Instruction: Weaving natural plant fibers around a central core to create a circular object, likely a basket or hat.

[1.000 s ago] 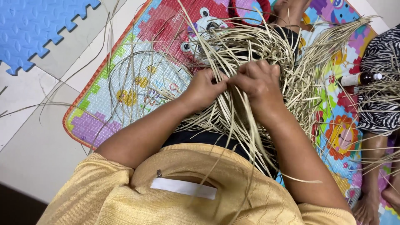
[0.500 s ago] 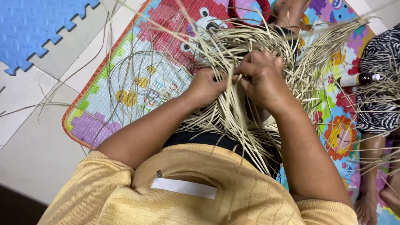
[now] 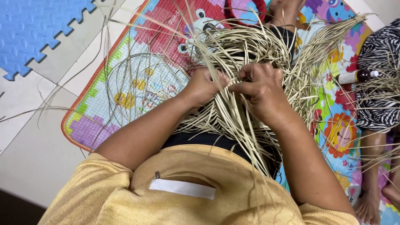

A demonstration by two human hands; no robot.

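Pinching pale straw strips [image 3: 233,112] over the lap, the left hand [image 3: 205,86] and the right hand [image 3: 260,92] meet at the middle of a half-woven mat of dried fibre. The left hand's fingers are curled shut on a few strips at the weave's upper edge; the right hand's thumb and forefinger are pressed together on a strip just beside them — the two hands nearly touch. The woven part lies across the person's dark-clothed lap, with loose ends fanning out above and to both sides. A yellow knit top [image 3: 200,187] fills the bottom of the view. Under it all lies a bright play mat [image 3: 125,96] with cartoon pictures, and a blue foam tile [image 3: 37,29] sits at the upper left on the pale floor. At the right — beside another person in zebra-striped cloth [image 3: 381,71] — lies a small brown bottle [image 3: 357,76].
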